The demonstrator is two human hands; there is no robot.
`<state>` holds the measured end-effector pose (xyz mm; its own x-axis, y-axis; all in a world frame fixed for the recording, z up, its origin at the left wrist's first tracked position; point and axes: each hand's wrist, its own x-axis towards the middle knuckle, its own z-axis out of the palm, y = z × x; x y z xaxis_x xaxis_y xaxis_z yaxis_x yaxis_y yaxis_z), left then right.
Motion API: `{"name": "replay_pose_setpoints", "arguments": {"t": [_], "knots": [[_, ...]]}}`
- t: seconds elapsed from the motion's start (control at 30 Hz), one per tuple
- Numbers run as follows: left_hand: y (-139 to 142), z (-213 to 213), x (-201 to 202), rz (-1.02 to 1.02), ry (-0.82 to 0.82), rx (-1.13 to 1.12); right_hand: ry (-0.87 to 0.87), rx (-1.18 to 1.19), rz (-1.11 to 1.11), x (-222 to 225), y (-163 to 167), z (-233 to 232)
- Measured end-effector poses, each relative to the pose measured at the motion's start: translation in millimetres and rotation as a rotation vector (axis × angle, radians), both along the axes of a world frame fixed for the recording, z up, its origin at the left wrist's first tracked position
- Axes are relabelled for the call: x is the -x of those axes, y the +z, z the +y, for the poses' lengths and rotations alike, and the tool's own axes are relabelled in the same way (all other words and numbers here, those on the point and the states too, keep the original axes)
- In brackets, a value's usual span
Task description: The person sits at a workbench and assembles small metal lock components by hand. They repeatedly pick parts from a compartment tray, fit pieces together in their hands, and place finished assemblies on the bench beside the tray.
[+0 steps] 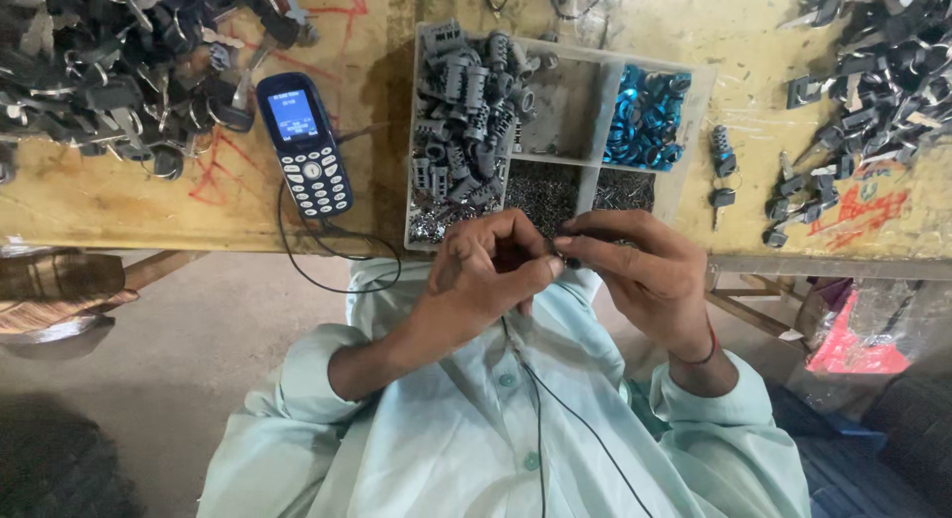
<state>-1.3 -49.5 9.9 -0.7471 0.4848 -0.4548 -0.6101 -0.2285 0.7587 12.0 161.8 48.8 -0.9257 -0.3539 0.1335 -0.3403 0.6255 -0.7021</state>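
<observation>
Blue rings (647, 116), grey cylinders (466, 112), dark-blue phone (304, 144), yellow bench (119, 196) with red scribbles.

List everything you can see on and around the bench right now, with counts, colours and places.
Compartment tray: one, grey, bench centre.
Lock cylinders: many, grey, tray's left compartment.
Rings: many, blue, tray's top right compartment.
Tiny metal bits: heaps, silvery, tray's front compartments.
Mobile phone: one, dark blue, left of tray, dark cable trailing off the edge.
Key and lock parts: large piles, black and metal, far left; another far right.
Bench: yellow, red scribbles.
Pink bag: one, lower right.
Left hand and right hand: pinching a small dark part, too small to identify.
</observation>
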Motion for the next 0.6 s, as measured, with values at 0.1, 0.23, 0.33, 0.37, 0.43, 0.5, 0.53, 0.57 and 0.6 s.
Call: {"name": "replay_pose_setpoints", "arguments": {"t": [0.1,0.23,0.33,0.37,0.43,0.5,0.53,0.57,0.6], "knots": [[6.2,1.3,-5.5,0.239,0.075,0.155,0.001,-0.095,0.101,-5.2,0.1,6.3],[8.7,7.4,-10.1,0.472,0.176,0.175,0.056,-0.166,0.147,-8.3,5.9,4.3],[5.5,9.6,-9.9,0.647,0.192,0.129,-0.115,-0.179,0.230,-6.7,16.5,-19.7],[3.9,8.9,-9.3,0.695,0.196,0.088,-0.132,-0.149,0.153,-3.9,21.9,-27.1],[1.7,6.9,-9.8,0.455,0.152,0.076,-0.177,-0.090,-0.010,2.5,32.5,-35.7],[-1.4,1.3,-7.6,0.473,0.169,0.089,-0.085,-0.094,-0.163,20.3,37.7,-19.8],[-1.8,-2.5,-9.0,0.591,0.196,0.104,-0.039,-0.097,-0.250,28.7,35.0,-10.0],[-2.5,-5.7,-9.6,0.710,0.218,0.114,-0.186,-0.300,-0.096,36.4,26.2,0.5],[-4.1,-7.5,-8.2,0.715,0.176,0.074,-0.331,-0.499,0.072,47.3,11.6,10.7]]}}
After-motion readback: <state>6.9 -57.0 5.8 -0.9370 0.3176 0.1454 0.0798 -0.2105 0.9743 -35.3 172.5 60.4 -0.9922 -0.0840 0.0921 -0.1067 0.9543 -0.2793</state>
